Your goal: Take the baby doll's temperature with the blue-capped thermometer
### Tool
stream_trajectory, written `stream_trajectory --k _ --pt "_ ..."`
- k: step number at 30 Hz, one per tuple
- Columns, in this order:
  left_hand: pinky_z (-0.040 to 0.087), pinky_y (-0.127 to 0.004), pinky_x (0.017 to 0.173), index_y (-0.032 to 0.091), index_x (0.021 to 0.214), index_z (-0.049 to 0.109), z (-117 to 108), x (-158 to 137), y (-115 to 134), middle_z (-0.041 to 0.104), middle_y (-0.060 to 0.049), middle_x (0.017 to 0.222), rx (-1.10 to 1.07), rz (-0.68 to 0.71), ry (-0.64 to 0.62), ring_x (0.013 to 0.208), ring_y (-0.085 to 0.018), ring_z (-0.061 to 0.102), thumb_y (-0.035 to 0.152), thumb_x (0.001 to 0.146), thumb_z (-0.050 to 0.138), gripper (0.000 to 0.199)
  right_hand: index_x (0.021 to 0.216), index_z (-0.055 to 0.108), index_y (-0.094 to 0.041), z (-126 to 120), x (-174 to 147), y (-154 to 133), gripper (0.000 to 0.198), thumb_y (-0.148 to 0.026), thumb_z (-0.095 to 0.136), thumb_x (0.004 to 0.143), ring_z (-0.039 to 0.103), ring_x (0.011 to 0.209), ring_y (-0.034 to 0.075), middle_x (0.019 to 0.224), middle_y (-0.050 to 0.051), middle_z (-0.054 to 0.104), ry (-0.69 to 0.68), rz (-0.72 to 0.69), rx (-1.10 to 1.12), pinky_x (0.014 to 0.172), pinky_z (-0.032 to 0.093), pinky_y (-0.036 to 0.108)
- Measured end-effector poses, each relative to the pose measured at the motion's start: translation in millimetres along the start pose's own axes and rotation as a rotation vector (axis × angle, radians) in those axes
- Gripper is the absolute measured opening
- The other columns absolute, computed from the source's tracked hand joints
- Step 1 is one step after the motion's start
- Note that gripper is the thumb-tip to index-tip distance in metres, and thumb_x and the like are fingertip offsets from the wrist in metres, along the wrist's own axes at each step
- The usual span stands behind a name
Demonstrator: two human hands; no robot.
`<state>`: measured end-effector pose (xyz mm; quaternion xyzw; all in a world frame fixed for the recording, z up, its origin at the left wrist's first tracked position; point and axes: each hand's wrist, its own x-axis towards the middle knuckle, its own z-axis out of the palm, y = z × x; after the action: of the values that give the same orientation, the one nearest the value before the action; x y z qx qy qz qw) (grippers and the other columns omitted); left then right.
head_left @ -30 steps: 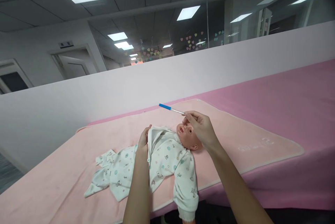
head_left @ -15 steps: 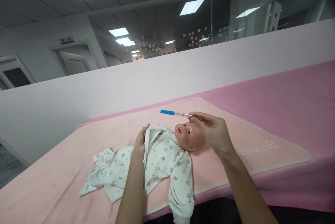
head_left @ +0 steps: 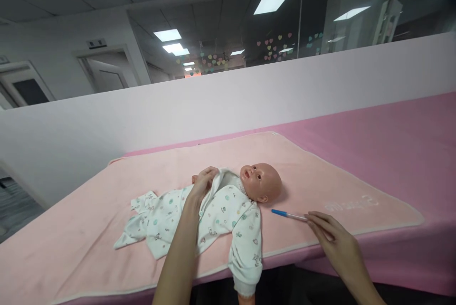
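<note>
A baby doll lies on its back, its head to the right, dressed in a white printed baby outfit. My left hand is closed on the front edge of the outfit at the chest, lifting the cloth so the neckline gapes. Between the thumb and fingers of my right hand is a thin glass thermometer with a blue end pointing left toward the doll's shoulder. It is low over the blanket beside the head; whether it touches the blanket I cannot tell.
Under the doll spreads a peach blanket with light edging, on a pink-covered table. Behind the table runs a low white wall with glass above it. One doll sleeve hangs over the table's front edge.
My right hand has brought the thermometer from above the doll's head down and right, toward the blanket. My left hand has shifted slightly right along the outfit's opening.
</note>
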<state>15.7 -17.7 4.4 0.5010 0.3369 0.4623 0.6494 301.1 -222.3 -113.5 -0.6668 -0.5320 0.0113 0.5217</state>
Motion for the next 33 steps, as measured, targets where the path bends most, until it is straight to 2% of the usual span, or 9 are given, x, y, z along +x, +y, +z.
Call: stream_trajectory --k 3,6,9,12,17,20,23,28,33 --pt "0.027 -0.018 0.043 0.013 0.067 0.067 2 -2 -4 0.054 0.003 0.049 0.19 0.035 -0.11 0.042 -0.004 0.038 0.029 0.056 0.076 0.022 0.085 0.07 -0.024 6 5 2 0.031 -0.041 0.044 0.079 0.06 0.092 0.026 0.098 0.007 0.066 -0.038 -0.028 -0.15 0.08 0.049 0.043" --pt "0.028 -0.02 0.046 0.012 0.076 0.071 1 -4 -5 0.058 0.001 0.053 0.321 0.055 -0.179 0.045 -0.006 0.04 0.028 0.061 0.073 0.022 0.086 0.07 -0.021 12 10 -16 0.032 -0.039 0.044 0.077 0.06 0.093 0.028 0.103 0.01 0.064 0.014 -0.006 -0.17 0.079 0.049 0.045" --pt "0.032 -0.02 0.05 0.014 0.079 0.072 0 -6 -5 0.063 -0.001 0.06 0.375 0.1 -0.209 0.051 -0.009 0.046 0.024 0.062 0.071 0.02 0.091 0.068 -0.021 19 13 -57 0.031 -0.039 0.047 0.077 0.063 0.082 0.022 0.102 0.009 0.065 -0.012 0.049 0.045 0.066 0.054 0.035" --pt "0.038 -0.021 0.054 0.014 0.08 0.072 0 -8 -5 0.066 -0.004 0.068 0.383 0.141 -0.222 0.057 -0.011 0.052 0.023 0.06 0.072 0.021 0.088 0.068 -0.021 35 22 -108 0.026 -0.034 0.047 0.081 0.063 0.084 0.021 0.095 0.008 0.067 -0.098 -0.048 0.222 0.066 0.053 0.032" --pt "0.044 -0.024 0.061 0.013 0.084 0.071 -1 -10 -6 0.068 -0.007 0.076 0.372 0.141 -0.265 0.067 -0.015 0.059 0.026 0.057 0.077 0.03 0.091 0.064 -0.02 95 46 -164 0.026 -0.016 0.04 0.081 0.061 0.085 0.019 0.091 0.006 0.066 -0.14 -0.261 0.13 0.072 0.047 0.029" --pt "0.044 -0.023 0.059 0.012 0.085 0.071 0 -10 -6 0.068 -0.008 0.076 0.414 0.157 -0.274 0.065 -0.015 0.059 0.026 0.059 0.076 0.03 0.085 0.062 -0.017 128 53 -169 0.025 -0.01 0.039 0.077 0.06 0.07 0.018 0.079 0.007 0.065 -0.081 -0.203 -0.074 0.06 0.042 0.025" --pt "0.043 -0.022 0.058 0.012 0.087 0.07 2 -10 -4 0.067 -0.007 0.074 0.43 0.163 -0.293 0.063 -0.014 0.058 0.025 0.061 0.074 0.029 0.086 0.06 -0.016 143 52 -164 0.024 -0.01 0.039 0.076 0.059 0.067 0.018 0.079 0.007 0.064 0.029 -0.177 -0.094 0.058 0.039 0.025" --pt "0.042 -0.02 0.059 0.012 0.079 0.068 8 -14 0 0.065 -0.005 0.071 0.398 0.22 -0.31 0.064 -0.013 0.057 0.015 0.06 0.071 0.019 0.083 0.057 -0.019 141 46 -159 0.021 -0.012 0.038 0.076 0.058 0.07 0.017 0.08 0.005 0.063 0.151 -0.226 0.141 0.064 0.042 0.025" --pt "0.039 -0.017 0.053 0.012 0.072 0.064 13 -18 4 0.061 -0.001 0.062 0.302 0.212 -0.285 0.057 -0.01 0.053 0.007 0.057 0.068 0.016 0.082 0.055 -0.019 138 44 -160 0.021 -0.013 0.036 0.074 0.054 0.061 0.015 0.076 0.005 0.059 0.219 -0.245 0.255 0.059 0.042 0.026"
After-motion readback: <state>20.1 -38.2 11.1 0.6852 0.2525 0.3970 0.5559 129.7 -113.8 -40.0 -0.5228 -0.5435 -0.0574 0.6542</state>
